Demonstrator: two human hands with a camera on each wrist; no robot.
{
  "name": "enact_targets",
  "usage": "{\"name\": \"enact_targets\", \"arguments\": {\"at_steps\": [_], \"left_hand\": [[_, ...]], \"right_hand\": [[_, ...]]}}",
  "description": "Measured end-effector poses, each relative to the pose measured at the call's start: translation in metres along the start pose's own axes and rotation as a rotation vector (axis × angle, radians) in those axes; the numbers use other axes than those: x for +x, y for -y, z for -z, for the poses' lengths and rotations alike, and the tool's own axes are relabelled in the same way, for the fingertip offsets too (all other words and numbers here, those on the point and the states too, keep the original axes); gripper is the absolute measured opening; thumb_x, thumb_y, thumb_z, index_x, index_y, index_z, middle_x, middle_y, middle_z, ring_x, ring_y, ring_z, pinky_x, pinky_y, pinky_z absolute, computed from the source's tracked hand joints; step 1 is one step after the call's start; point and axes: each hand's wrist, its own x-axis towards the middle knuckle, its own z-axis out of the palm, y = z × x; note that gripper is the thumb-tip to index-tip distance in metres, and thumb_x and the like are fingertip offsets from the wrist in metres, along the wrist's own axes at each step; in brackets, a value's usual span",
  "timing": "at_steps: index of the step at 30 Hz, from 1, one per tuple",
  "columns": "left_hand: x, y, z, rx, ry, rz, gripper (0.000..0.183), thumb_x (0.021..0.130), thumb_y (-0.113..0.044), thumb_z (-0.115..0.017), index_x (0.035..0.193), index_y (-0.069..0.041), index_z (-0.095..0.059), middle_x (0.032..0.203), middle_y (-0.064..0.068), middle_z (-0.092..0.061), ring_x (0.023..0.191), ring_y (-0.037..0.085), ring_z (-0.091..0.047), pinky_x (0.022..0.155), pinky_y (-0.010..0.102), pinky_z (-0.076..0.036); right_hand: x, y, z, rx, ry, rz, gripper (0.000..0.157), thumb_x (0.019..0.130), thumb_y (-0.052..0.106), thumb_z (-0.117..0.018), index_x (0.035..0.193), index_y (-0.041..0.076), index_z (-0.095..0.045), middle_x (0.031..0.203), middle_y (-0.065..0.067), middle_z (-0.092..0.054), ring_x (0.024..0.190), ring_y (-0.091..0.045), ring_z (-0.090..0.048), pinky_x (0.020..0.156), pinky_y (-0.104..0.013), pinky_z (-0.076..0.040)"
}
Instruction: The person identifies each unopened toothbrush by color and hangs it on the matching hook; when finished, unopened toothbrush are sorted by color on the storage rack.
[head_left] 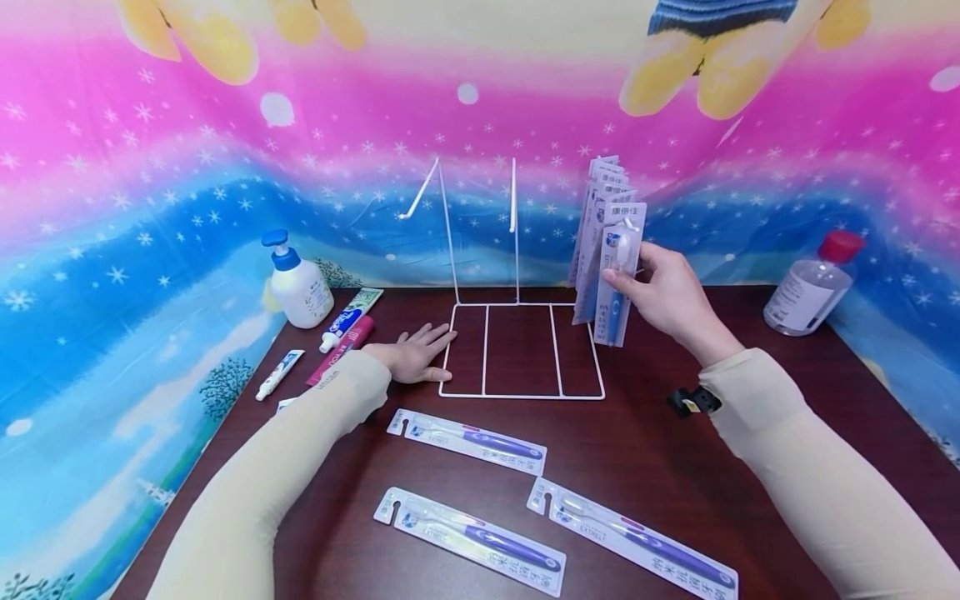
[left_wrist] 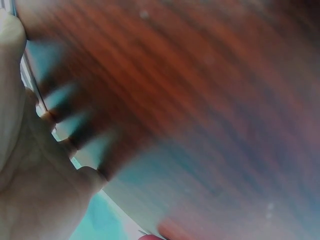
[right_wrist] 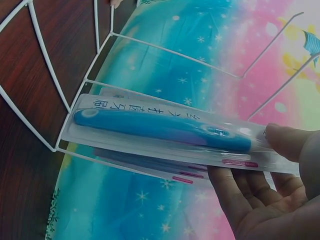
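A white wire display rack [head_left: 521, 350] stands on the dark wooden table, with several packaged toothbrushes [head_left: 600, 208] hanging on its right hook. My right hand [head_left: 667, 296] pinches the front pack, a blue toothbrush in a clear blister [head_left: 617, 279] [right_wrist: 165, 131], thumb on its top end. In the right wrist view my fingers [right_wrist: 235, 197] lie under the pack beside the rack wires [right_wrist: 60, 90]. My left hand [head_left: 415, 353] lies flat on the table, fingertips touching the rack's base at its left edge; the left wrist view is a blur of fingers [left_wrist: 50, 117] and wood.
Three packaged purple toothbrushes [head_left: 468, 440] [head_left: 472, 540] [head_left: 633, 537] lie on the near table. A pump bottle [head_left: 297, 282], toothpaste tubes [head_left: 347, 323] [head_left: 279, 373] sit at the left; a clear red-capped bottle [head_left: 813, 285] at the right. A patterned cloth backs the table.
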Motion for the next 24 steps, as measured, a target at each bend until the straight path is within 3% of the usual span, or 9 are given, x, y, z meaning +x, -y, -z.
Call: {"name": "enact_targets", "arguments": {"at_steps": [7,13,24], "left_hand": [[0.0,0.0,0.0,0.009,-0.005,0.0,0.081,0.09,-0.057,-0.042,0.149,-0.014,-0.007,0.153,0.011,-0.001,0.137,0.036,0.0,0.102,0.062,-0.01],[0.0,-0.001,0.001,-0.003,-0.002,0.008,0.081,0.09,-0.056,-0.043,0.149,-0.014,-0.006,0.153,0.011,-0.001,0.137,0.035,0.001,0.102,0.061,-0.009],[0.001,0.0,0.0,0.003,-0.013,-0.001,0.082,0.089,-0.058,-0.044,0.149,-0.014,-0.008,0.153,0.011,-0.003,0.137,0.036,0.0,0.102,0.062,-0.01]], "right_hand": [[0.0,0.0,0.0,0.007,0.042,0.004,0.051,0.086,0.035,-0.063,0.131,0.014,-0.051,0.121,-0.01,-0.058,0.101,-0.026,-0.06,0.078,-0.045,-0.049],[-0.003,-0.002,0.003,0.001,0.09,-0.031,0.053,0.084,0.039,-0.064,0.129,0.012,-0.052,0.114,-0.009,-0.061,0.096,-0.023,-0.06,0.077,-0.042,-0.048],[-0.009,-0.013,0.011,-0.076,0.188,-0.058,0.045,0.081,0.042,-0.068,0.11,0.01,-0.058,0.101,-0.008,-0.061,0.091,-0.023,-0.057,0.076,-0.041,-0.044]]}}
